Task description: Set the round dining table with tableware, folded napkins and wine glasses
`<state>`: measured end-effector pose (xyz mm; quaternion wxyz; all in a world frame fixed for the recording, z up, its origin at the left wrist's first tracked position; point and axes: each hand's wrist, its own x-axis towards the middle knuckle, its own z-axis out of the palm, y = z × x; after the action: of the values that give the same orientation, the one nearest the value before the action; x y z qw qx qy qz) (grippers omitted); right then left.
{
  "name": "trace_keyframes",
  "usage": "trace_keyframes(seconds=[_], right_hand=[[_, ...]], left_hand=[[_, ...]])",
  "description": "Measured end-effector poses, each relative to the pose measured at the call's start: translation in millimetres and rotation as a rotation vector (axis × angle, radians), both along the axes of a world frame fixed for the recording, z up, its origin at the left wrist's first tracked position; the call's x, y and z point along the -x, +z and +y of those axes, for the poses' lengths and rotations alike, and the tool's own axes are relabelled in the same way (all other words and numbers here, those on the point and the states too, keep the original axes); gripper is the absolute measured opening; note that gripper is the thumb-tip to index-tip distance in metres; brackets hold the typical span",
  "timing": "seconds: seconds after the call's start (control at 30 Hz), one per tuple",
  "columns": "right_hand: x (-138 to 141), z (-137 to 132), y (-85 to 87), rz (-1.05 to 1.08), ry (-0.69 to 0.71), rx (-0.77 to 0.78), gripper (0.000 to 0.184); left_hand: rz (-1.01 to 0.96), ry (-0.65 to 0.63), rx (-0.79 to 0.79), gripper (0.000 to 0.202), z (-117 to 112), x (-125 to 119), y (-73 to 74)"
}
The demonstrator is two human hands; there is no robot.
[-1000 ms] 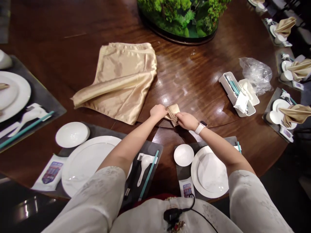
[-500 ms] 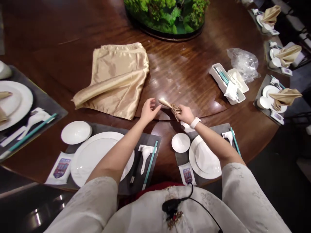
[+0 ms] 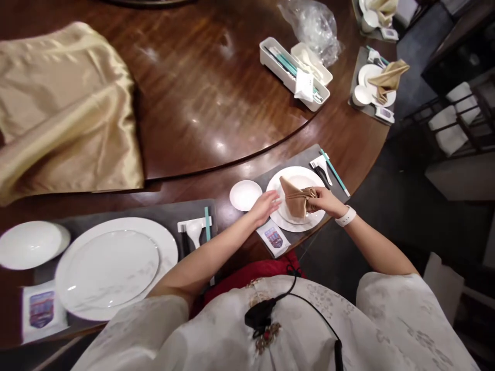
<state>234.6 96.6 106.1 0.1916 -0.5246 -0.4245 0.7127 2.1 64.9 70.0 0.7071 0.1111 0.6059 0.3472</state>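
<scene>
A folded gold-brown napkin (image 3: 295, 200) is pinched at its gathered end by my right hand (image 3: 325, 201), over the stacked white plates (image 3: 277, 180) of the right place setting. On the plates' left side, my left hand (image 3: 266, 206) has its fingers stretched out and apart from the napkin. A small white bowl (image 3: 246, 195) stands just beyond my left wrist. Below that hand lies a white packet with a printed badge (image 3: 275, 237). A spoon and teal-tipped chopsticks (image 3: 334, 172) rest on the mat behind my right hand.
At left, a spread gold cloth (image 3: 73, 118) lies on the raised turntable (image 3: 181, 129). A cutlery box (image 3: 286, 69) and crumpled plastic bag (image 3: 315, 31) are at the back. Another place setting with plates (image 3: 112, 268) is at front left. Chairs (image 3: 448, 129) stand at right.
My view has swung to the right. Both hands have come from above the turntable edge to the right place setting, the napkin carried along in my right hand and now fanned over the plates.
</scene>
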Motion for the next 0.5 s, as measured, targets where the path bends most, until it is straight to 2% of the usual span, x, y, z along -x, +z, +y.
trace_keyframes(seconds=[0.13, 0.27, 0.4, 0.5], right_hand=[[-19, 0, -18.2, -0.187, -0.016, -0.052, 0.019], [-27, 5, -23.8, -0.259, 0.057, -0.042, 0.023], [-40, 8, -27.1, -0.183, 0.042, 0.005, 0.036], [-48, 10, -33.0, -0.144, -0.024, 0.033, 0.037]], left_hand=[[-0.047, -0.097, 0.205, 0.037, -14, -41, -16.5], [-0.125, -0.114, 0.234, 0.045, -17, -68, -26.1], [-0.166, -0.109, 0.163, 0.047, -21, -76, -26.2], [-0.177, -0.058, 0.141, 0.044, -26, -70, -24.3]])
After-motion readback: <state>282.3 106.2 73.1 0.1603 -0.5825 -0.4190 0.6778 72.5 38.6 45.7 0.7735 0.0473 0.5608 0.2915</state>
